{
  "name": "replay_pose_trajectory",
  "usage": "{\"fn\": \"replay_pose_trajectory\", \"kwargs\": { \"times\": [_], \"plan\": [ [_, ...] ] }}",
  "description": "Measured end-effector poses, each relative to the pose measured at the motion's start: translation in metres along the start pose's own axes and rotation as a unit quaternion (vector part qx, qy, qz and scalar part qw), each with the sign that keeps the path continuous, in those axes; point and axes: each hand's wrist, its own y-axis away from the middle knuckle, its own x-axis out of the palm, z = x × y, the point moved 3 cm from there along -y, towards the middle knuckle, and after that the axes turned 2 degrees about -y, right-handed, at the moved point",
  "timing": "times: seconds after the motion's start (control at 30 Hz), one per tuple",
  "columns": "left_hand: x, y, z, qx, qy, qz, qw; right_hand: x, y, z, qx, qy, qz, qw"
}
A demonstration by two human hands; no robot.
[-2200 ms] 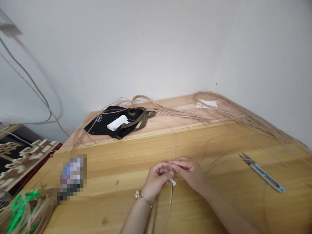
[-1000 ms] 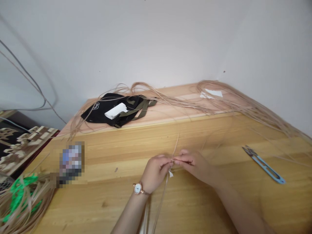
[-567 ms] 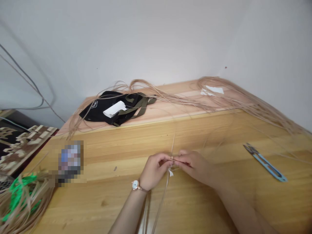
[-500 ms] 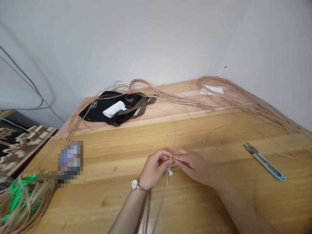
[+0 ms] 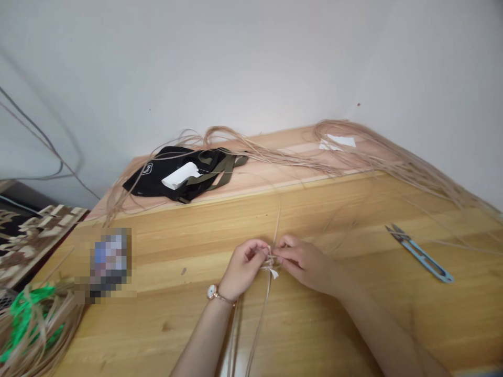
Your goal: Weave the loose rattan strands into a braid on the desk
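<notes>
My left hand [image 5: 247, 264], with a watch on its wrist, pinches a small knot of thin tan woven strips [image 5: 269, 259] between thumb and forefinger. Facing it, my right hand [image 5: 301, 262] has its thumb and fingertips closed on the strips at the right side of the knot. One strip [image 5: 276, 228] runs up and away from the fingers, while long strips [image 5: 257, 335] trail down toward me past my left wrist. A scrap of white paper or tape [image 5: 274, 273] hangs just below the knot. The fingertips cover part of the weave.
Blue thread snips [image 5: 426, 260] lie at right on the wooden table [image 5: 165, 303]. Behind are a black bag [image 5: 157, 173], a white roll [image 5: 181, 175] and long bundles of strips [image 5: 412, 173]. At left sit a coil with green ties [image 5: 35, 324] and a blurred-out item [image 5: 112, 262].
The right fingertips have parted slightly from the left ones, and more of the knot shows between them. The view has shifted a little; objects on the table stay put.
</notes>
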Motion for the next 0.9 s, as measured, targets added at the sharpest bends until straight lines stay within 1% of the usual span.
{"fn": "replay_pose_trajectory", "kwargs": {
  "times": [0.17, 0.3, 0.47, 0.6, 0.67, 0.77, 0.9],
  "plan": [
    [-0.001, 0.0, 0.001, 0.016, -0.014, 0.003, 1.0, 0.001, 0.0, 0.0, 0.015, -0.002, -0.002, 1.0],
    [-0.004, -0.001, 0.002, 0.042, -0.029, -0.012, 0.999, 0.001, -0.001, -0.002, 0.006, -0.015, -0.012, 1.0],
    [-0.003, -0.001, -0.001, 0.09, -0.089, -0.026, 0.992, 0.0, -0.002, -0.004, 0.004, -0.059, -0.021, 0.998],
    [-0.001, 0.002, -0.005, 0.123, -0.153, -0.048, 0.979, 0.001, -0.003, -0.005, 0.012, -0.074, -0.02, 0.997],
    [0.0, 0.005, -0.008, 0.136, -0.183, -0.059, 0.972, 0.003, -0.004, -0.005, 0.013, -0.084, -0.031, 0.996],
    [0.001, 0.01, -0.01, 0.137, -0.206, -0.085, 0.965, 0.005, -0.007, -0.004, 0.028, -0.09, -0.061, 0.994],
    [0.001, 0.009, -0.008, 0.12, -0.174, -0.105, 0.972, 0.007, -0.01, 0.001, 0.057, -0.08, -0.1, 0.99]
  ]
}}
